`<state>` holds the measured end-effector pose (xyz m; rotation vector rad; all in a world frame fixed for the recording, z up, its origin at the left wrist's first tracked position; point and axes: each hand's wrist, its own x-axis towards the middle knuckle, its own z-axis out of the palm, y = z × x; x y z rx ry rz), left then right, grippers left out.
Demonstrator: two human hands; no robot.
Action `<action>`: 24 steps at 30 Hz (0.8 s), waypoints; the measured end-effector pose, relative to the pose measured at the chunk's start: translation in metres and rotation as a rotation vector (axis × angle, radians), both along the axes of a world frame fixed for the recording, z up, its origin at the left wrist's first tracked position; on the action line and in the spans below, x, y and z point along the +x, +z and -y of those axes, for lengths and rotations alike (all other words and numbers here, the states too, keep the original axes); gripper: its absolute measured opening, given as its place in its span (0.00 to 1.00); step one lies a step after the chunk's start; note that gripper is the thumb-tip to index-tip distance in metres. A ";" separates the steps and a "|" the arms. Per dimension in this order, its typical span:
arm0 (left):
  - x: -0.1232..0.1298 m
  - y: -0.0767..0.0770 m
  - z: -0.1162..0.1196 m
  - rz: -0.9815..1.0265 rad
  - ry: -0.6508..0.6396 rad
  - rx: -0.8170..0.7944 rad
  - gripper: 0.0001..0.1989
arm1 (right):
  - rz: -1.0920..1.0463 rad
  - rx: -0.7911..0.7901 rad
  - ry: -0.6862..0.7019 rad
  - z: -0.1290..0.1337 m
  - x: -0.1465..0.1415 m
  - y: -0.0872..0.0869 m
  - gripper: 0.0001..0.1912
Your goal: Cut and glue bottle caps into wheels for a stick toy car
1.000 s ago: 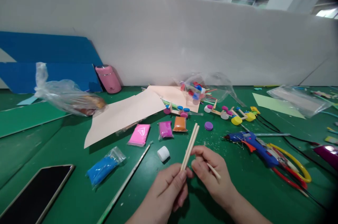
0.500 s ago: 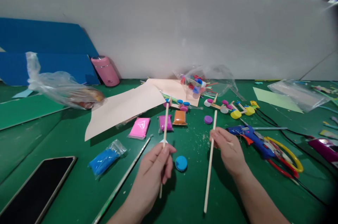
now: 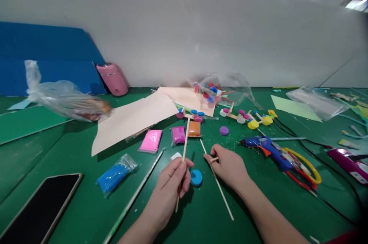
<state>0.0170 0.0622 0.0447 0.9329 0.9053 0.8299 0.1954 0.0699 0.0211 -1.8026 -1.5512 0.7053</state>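
Note:
My left hand is closed round a pale wooden stick, held nearly upright with its top leaning slightly right. In my right hand a second thin wooden stick is pinched, slanting from upper left to lower right. A short stub of wood also pokes out from those fingers. Between the hands lies a blue bottle cap, close to my left fingers. A white piece, partly hidden, rests behind my left hand. Farther back is a purple cap.
A blue glue gun and pliers lie right. Clay packets, pink, magenta, orange and blue, lie left and ahead. Small cap-wheeled models stand behind. A phone lies front left.
My right hand has moved left, and its stick has swung from nearly upright to slanting, top to the left. My left hand still holds its stick, moved slightly right.

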 end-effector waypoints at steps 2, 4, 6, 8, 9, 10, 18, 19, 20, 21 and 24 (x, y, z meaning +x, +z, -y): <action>0.001 -0.001 0.001 0.003 -0.017 -0.008 0.11 | -0.114 -0.002 0.004 -0.002 0.002 0.003 0.11; 0.001 -0.001 0.001 -0.005 -0.026 -0.008 0.11 | -0.260 -0.012 0.042 -0.003 0.001 0.007 0.14; 0.001 -0.001 0.001 -0.014 -0.033 -0.006 0.12 | -0.412 -0.035 0.091 -0.004 -0.002 0.009 0.19; 0.001 -0.001 0.001 -0.018 -0.044 -0.007 0.13 | -0.543 -0.063 0.132 -0.004 -0.006 0.012 0.21; 0.001 -0.002 0.002 -0.022 -0.050 -0.007 0.13 | -0.594 -0.073 0.148 -0.003 -0.008 0.014 0.22; 0.001 -0.002 0.002 -0.028 -0.053 -0.007 0.13 | -0.633 -0.082 0.161 -0.002 -0.010 0.016 0.22; 0.002 -0.004 0.004 -0.061 -0.079 -0.032 0.11 | -0.792 -0.122 0.255 -0.004 -0.025 0.040 0.14; 0.002 -0.003 0.004 -0.056 -0.094 -0.040 0.11 | -0.812 -0.116 0.253 -0.006 -0.026 0.039 0.14; 0.002 -0.003 0.005 -0.052 -0.112 -0.047 0.11 | -0.833 -0.112 0.250 -0.007 -0.027 0.038 0.13; 0.003 -0.002 0.006 -0.049 -0.132 -0.055 0.11 | -0.855 -0.112 0.249 -0.007 -0.028 0.037 0.13; 0.004 0.001 0.009 -0.045 -0.181 -0.088 0.11 | -0.909 -0.124 0.263 -0.006 -0.028 0.031 0.14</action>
